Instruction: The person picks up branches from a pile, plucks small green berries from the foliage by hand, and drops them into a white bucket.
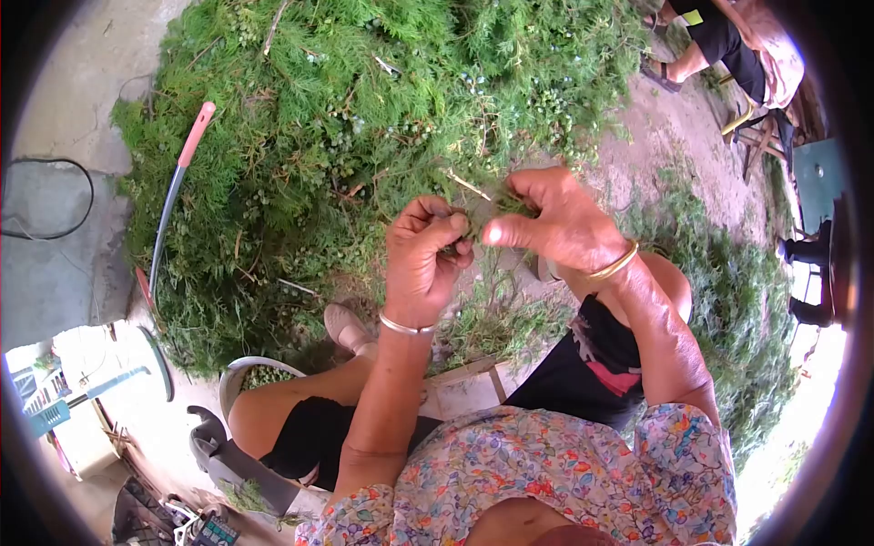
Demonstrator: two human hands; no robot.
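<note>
My left hand (424,259), with a silver bangle at the wrist, has its fingertips pinched together on a small dark green sprig (460,238). Just to its right, my right hand (557,223) wears a gold bangle. Its thumb points left, apart from the curled fingers, and green foliage shows in the gap, slightly blurred. The two hands do not touch. Beyond them lies a large heap of green conifer branches (364,109) with small pale berries. A thin pale twig (469,185) sticks out near my right fingertips.
A curved tool with a pink handle (194,135) lies along the heap's left side. Loose green sprigs (728,291) cover the ground at right. A seated person (728,50) is at the upper right. A light-rimmed container (234,375) stands beside my left knee.
</note>
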